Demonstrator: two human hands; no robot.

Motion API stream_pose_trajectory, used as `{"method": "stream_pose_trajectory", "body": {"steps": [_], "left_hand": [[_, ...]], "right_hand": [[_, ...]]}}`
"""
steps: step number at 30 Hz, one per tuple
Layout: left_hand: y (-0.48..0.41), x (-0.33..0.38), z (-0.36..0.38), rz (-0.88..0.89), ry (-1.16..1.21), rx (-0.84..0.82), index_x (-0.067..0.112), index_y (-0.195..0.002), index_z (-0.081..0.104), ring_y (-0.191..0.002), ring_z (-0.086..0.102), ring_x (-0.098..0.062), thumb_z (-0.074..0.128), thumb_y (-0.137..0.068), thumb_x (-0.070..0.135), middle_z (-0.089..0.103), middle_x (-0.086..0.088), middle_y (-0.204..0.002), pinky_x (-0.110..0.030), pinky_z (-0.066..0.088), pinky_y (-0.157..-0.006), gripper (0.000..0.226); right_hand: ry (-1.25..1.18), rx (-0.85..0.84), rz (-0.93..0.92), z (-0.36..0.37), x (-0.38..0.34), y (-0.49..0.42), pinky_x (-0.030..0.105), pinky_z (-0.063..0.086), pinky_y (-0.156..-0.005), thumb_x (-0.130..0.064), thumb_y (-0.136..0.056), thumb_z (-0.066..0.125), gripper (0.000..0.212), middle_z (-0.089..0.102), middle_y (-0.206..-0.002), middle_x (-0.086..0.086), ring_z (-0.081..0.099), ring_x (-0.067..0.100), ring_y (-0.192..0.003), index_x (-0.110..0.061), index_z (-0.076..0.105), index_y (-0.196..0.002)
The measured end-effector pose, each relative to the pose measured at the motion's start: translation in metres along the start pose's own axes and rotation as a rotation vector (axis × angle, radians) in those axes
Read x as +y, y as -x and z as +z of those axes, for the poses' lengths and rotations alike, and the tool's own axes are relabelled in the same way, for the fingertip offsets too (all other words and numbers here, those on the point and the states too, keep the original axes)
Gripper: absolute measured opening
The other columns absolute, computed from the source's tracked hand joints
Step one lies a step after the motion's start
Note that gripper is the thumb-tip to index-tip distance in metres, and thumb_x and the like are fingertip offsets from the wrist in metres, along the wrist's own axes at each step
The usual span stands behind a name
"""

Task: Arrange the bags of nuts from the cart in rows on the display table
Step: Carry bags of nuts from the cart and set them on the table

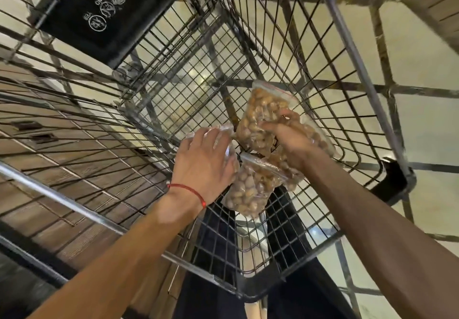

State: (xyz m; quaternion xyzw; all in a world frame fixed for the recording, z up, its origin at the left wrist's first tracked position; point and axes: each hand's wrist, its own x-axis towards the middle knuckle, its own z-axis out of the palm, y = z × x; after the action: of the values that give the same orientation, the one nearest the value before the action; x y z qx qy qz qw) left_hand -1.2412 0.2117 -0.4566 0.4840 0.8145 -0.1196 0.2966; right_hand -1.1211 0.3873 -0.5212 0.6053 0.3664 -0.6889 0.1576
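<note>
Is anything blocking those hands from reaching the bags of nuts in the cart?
Nothing visible. The left hand rests on a clear bag, the right hand grips the upper bag, both inside the cart. The display table is out of view.

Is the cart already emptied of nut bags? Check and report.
No: bags of nuts lie in the cart beneath the left hand and right hand.

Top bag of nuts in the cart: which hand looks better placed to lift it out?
Probably the right hand: its fingers curl round the top bag; the left hand rests on another bag.
</note>
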Motion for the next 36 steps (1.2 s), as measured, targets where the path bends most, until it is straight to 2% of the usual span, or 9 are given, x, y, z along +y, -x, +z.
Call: {"method": "stream_pose_trajectory", "body": {"steps": [3, 8, 12, 16, 22, 24, 27, 31, 36], "left_hand": [[0.002, -0.004, 0.002, -0.007, 0.003, 0.017, 0.017, -0.148, 0.048, -0.140, 0.048, -0.031, 0.041, -0.105, 0.048, 0.058, -0.009, -0.145, -0.052, 0.046, -0.106, 0.054], [0.005, -0.011, 0.004, -0.015, 0.016, 0.028, 0.016, -0.144, 0.052, -0.136, 0.052, -0.032, 0.033, -0.103, 0.050, 0.060, -0.012, -0.142, -0.052, 0.045, -0.106, 0.057], [0.008, -0.015, 0.008, -0.029, 0.029, 0.049, 0.016, -0.141, 0.052, -0.135, 0.051, -0.032, 0.039, -0.102, 0.048, 0.059, -0.010, -0.142, -0.051, 0.045, -0.105, 0.052], [0.010, -0.016, 0.011, -0.054, 0.016, 0.069, 0.018, -0.141, 0.051, -0.136, 0.049, -0.031, 0.038, -0.103, 0.050, 0.057, -0.010, -0.144, -0.052, 0.044, -0.106, 0.052], [0.012, -0.014, 0.015, -0.073, -0.006, 0.051, 0.019, -0.145, 0.046, -0.143, 0.043, -0.030, 0.030, -0.105, 0.051, 0.052, -0.008, -0.150, -0.053, 0.040, -0.111, 0.054], [0.011, -0.012, 0.013, -0.098, 0.001, 0.042, 0.020, -0.146, 0.046, -0.144, 0.042, -0.029, 0.029, -0.105, 0.051, 0.052, -0.007, -0.151, -0.053, 0.039, -0.113, 0.055], [0.011, -0.008, 0.012, -0.166, 0.053, -0.004, 0.021, -0.150, 0.044, -0.145, 0.039, -0.028, 0.031, -0.105, 0.052, 0.048, -0.007, -0.154, -0.051, 0.040, -0.115, 0.056], [-0.005, -0.006, 0.049, -0.409, 0.433, -0.070, 0.024, -0.146, 0.049, -0.129, 0.055, -0.027, 0.048, -0.100, 0.049, 0.055, -0.005, -0.145, -0.047, 0.053, -0.105, 0.052], [-0.033, -0.009, 0.097, -0.893, 1.188, -0.098, 0.012, -0.122, 0.060, -0.111, 0.066, -0.026, 0.076, -0.082, 0.037, 0.066, -0.004, -0.121, -0.038, 0.055, -0.095, 0.049]], "right_hand": [[0.050, -0.032, 0.015, 0.008, -0.001, -0.004, 0.054, 0.039, -0.119, -0.051, -0.094, 0.070, 0.043, 0.062, -0.140, 0.009, 0.051, 0.033, -0.141, -0.025, 0.062, -0.128], [-0.018, -0.010, 0.000, 0.014, -0.002, -0.023, 0.036, 0.060, -0.072, -0.028, -0.095, 0.076, 0.020, 0.077, -0.113, 0.002, 0.074, 0.019, -0.099, -0.021, 0.070, -0.112], [-0.047, 0.046, -0.049, 0.021, 0.004, -0.027, 0.032, 0.062, -0.088, -0.018, -0.086, 0.083, 0.035, 0.076, -0.121, 0.000, 0.075, 0.019, -0.108, -0.020, 0.070, -0.118], [-0.115, 0.061, -0.064, 0.022, 0.010, -0.018, 0.012, 0.055, -0.055, -0.007, -0.094, 0.076, 0.024, 0.070, -0.102, -0.003, 0.069, 0.013, -0.092, -0.018, 0.055, -0.102], [0.024, -0.098, -0.009, -0.009, 0.032, -0.027, 0.051, 0.055, -0.099, -0.071, -0.054, 0.095, 0.118, 0.072, -0.134, 0.001, 0.072, 0.027, -0.116, -0.027, 0.044, -0.150], [0.085, -0.191, -0.015, -0.017, 0.025, -0.009, 0.062, 0.046, -0.113, -0.074, -0.065, 0.088, 0.098, 0.065, -0.147, 0.001, 0.063, 0.031, -0.134, -0.036, 0.054, -0.148], [-0.061, -0.260, -0.072, -0.026, 0.018, 0.016, 0.054, 0.052, -0.105, -0.034, -0.092, 0.073, 0.031, 0.078, -0.125, 0.009, 0.074, 0.032, -0.115, -0.021, 0.074, -0.120], [-0.228, -0.351, -0.095, -0.038, 0.022, 0.031, 0.039, 0.063, -0.077, -0.020, -0.093, 0.069, 0.028, 0.080, -0.108, 0.011, 0.079, 0.026, -0.091, -0.008, 0.069, -0.119], [-0.104, -0.337, -0.053, -0.047, 0.026, 0.037, 0.047, 0.057, -0.085, -0.018, -0.090, 0.076, 0.022, 0.080, -0.101, 0.009, 0.074, 0.029, -0.090, -0.010, 0.073, -0.111]]}}
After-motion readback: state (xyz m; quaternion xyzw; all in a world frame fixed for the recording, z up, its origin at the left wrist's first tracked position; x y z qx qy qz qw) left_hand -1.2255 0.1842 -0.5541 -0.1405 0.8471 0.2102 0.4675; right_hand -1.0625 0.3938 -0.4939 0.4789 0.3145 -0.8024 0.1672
